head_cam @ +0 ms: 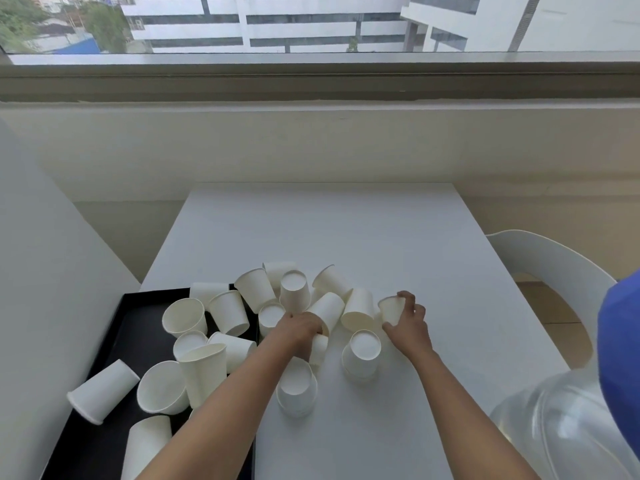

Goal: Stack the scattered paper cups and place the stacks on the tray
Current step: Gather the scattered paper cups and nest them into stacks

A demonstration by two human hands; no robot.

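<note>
Several white paper cups lie scattered over the white table (398,237) and the black tray (138,327) at the left. My right hand (410,318) grips a small paper cup (391,309) near the right edge of the pile. My left hand (299,330) closes over another cup (318,348) in the middle of the pile. Two short upside-down stacks stand on the table close to me, one (297,388) under my left forearm and one (362,355) between my arms. Cups on the tray lie on their sides or stand upright.
A white chair (554,271) stands to the right of the table. A clear plastic container (554,427) and a blue object (620,358) sit at the lower right. A white wall panel (41,271) borders the tray's left side. A window ledge runs behind the table.
</note>
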